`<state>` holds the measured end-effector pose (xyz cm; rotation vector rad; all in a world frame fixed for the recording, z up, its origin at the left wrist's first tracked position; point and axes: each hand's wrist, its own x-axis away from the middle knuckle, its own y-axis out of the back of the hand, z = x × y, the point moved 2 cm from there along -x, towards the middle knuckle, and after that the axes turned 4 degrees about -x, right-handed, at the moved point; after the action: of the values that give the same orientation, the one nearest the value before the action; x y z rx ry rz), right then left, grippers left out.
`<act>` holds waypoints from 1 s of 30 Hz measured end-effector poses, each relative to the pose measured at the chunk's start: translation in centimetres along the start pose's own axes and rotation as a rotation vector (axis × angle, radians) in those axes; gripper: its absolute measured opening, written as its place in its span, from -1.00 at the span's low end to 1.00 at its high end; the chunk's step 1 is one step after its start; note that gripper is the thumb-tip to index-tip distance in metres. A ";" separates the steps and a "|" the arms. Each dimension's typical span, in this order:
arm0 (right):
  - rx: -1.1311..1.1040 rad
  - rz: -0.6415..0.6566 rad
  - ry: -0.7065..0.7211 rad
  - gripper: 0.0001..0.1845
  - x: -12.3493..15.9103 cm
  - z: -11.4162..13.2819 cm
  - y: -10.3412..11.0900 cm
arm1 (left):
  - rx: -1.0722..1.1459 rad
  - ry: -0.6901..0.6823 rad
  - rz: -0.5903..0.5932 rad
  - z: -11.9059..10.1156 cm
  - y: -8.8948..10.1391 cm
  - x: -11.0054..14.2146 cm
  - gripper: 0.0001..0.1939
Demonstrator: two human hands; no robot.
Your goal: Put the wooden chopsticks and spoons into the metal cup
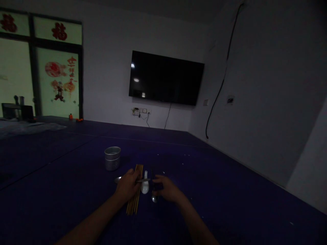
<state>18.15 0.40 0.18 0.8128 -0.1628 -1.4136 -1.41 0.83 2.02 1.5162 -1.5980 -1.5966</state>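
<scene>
My left hand (128,183) is closed around a metal spoon (143,180), held crosswise; its bowl shows left of the hand and its handle sticks out to the right. Beneath that hand lies a bundle of wooden chopsticks (133,205) on the dark blue tabletop. Just right of the chopsticks rests a white soup spoon (145,188), bowl toward me, partly crossed by the metal handle. My right hand (166,188) has its thumb and fingers apart beside a dark-handled spoon (154,198) with a shiny bowl; whether the fingertips touch it is unclear.
A grey metal cup (112,159) stands left of the chopsticks, beyond my left hand. Small white bits lie scattered on the blue surface (230,204). Clear plastic sheeting (33,127) and small orange items (79,120) are at the far left. A wall-mounted television (166,78) hangs behind.
</scene>
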 end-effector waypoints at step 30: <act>0.514 0.193 0.002 -0.59 0.3 2.4 -0.9 | 0.028 0.025 0.025 0.4 -0.4 -0.2 -0.80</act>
<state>16.15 -0.79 1.27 1.1835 -0.6046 -1.1998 -1.55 1.27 1.68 1.5187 -1.6252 -1.5426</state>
